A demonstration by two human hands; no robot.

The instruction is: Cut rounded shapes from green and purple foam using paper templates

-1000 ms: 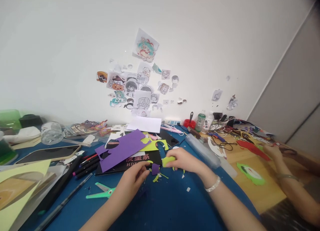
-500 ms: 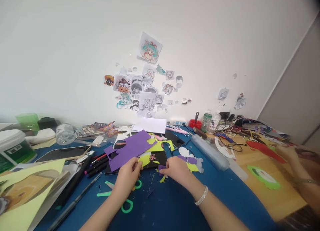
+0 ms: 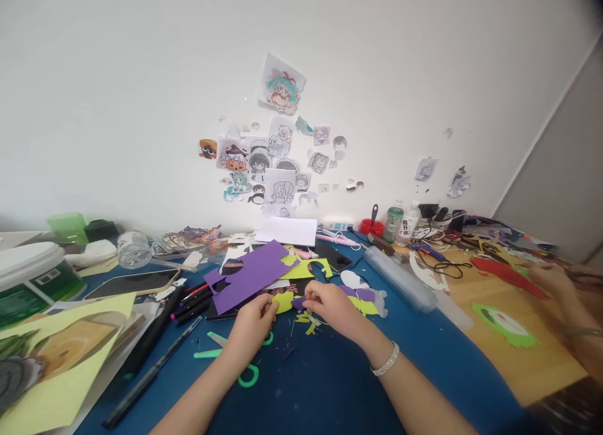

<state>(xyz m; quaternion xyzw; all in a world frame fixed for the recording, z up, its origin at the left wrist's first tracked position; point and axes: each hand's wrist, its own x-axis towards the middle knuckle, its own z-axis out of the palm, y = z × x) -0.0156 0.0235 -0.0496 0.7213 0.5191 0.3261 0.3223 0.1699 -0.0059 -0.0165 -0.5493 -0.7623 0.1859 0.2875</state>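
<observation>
A small yellow-green paper piece (image 3: 282,302) is pinched in my left hand (image 3: 257,322). Close beside it, my right hand (image 3: 330,306) grips a small purple paper piece (image 3: 299,303) between thumb and finger. The two pieces nearly meet; whether they touch is unclear. Behind my hands, a large purple sheet with cut-outs (image 3: 257,272) overlaps a yellow-green sheet (image 3: 301,268). Yellow-green scraps (image 3: 308,325) lie on the blue mat (image 3: 311,385) just below. Green-handled scissors (image 3: 248,375) lie open, partly under my left wrist.
Markers (image 3: 193,306), a phone (image 3: 134,284) and a white tub (image 3: 35,275) stand or lie left. A clear plastic roll (image 3: 400,281), bottles (image 3: 407,221) and a red bowl (image 3: 372,226) are right. At the far right, another person's hand (image 3: 553,284) is near red paper (image 3: 509,277).
The view has shifted slightly. My right hand has moved up and closer to my left hand, bringing the purple piece beside the yellow-green one.
</observation>
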